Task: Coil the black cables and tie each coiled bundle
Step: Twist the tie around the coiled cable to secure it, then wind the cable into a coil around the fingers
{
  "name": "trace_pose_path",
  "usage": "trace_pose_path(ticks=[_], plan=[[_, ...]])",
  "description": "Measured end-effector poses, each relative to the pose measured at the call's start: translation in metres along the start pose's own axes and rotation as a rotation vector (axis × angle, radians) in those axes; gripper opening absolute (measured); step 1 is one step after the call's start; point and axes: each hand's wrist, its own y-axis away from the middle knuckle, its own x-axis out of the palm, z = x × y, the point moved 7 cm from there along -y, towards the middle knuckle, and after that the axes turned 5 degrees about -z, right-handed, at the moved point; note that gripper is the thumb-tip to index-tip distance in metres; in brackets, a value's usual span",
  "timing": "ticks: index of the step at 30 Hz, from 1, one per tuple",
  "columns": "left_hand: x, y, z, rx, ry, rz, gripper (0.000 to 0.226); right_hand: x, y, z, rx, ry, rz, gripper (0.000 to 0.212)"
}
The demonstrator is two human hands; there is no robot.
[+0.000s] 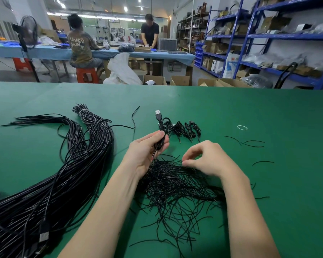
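A coiled black cable with a silver USB plug (160, 127) stood up out of the left hand (147, 151), whose thumb and curled fingers pinched the coil near its lower end, the plug pointing away from the person above the green felt-covered table (231, 108). Just beside it, the right hand (207, 159) hovered over a loose heap of short black twist ties (175, 192), its thumb and forefinger drawn together at the top of the heap; whether they had a tie between them could not be told. Beyond the hands lay a short row of already coiled black cable bundles (186, 129), near the held coil. To the left, a thick sheaf of long uncoiled black cables (63, 183) swept across the table, one part banded by a pale tie near its far end, with a USB plug showing at the near left. A few stray ties (250, 143) and a white rubber band (242, 127) lay apart to the right. Behind the table, a seated person (82, 45) at a blue-covered bench (45, 51) wore a brown shirt with pale lettering reading "UNKN OWN", a second person (150, 30) stood working there, and blue metal shelving (268, 36) held boxes and bags on the right.
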Motion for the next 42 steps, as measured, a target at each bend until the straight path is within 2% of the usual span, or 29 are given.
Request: trace_pose_path(ticks=[3,6,13,15,17,19,20,32,38,42], plan=[[0.001,0.001,-0.001,0.0,0.005,0.002,0.01,0.015,0.002,0.0,0.037,0.059,0.062,0.01],[0.0,0.001,-0.001,-0.003,0.0,0.003,0.012,0.016,0.004,-0.002,0.064,0.097,0.038,0.009],[0.002,0.001,0.001,0.008,-0.036,0.015,0.016,-0.022,0.002,-0.005,0.021,-0.026,-0.166,0.009],[0.002,0.001,0.002,0.013,-0.052,0.016,0.015,-0.027,0.003,-0.006,0.019,-0.154,-0.236,0.007],[0.002,0.001,0.005,0.03,-0.089,0.008,0.013,-0.031,0.004,-0.002,0.0,-0.445,-0.282,0.007],[0.004,0.001,0.008,0.056,-0.129,0.002,0.012,-0.028,0.005,0.008,-0.013,-0.705,-0.259,0.012],[0.005,0.002,0.01,0.07,-0.138,0.005,0.012,-0.025,0.004,0.014,-0.022,-0.751,-0.247,0.013],[0.016,0.005,0.004,0.237,-0.291,0.063,0.018,-0.019,0.004,0.03,-0.128,-0.5,-0.4,0.011],[0.02,0.005,0.001,0.288,-0.392,0.073,0.009,-0.021,0.004,0.035,-0.174,-0.456,-0.441,0.028],[0.02,0.006,0.001,0.329,-0.444,0.043,0.013,-0.018,0.005,0.037,-0.191,-0.402,-0.45,0.026]])
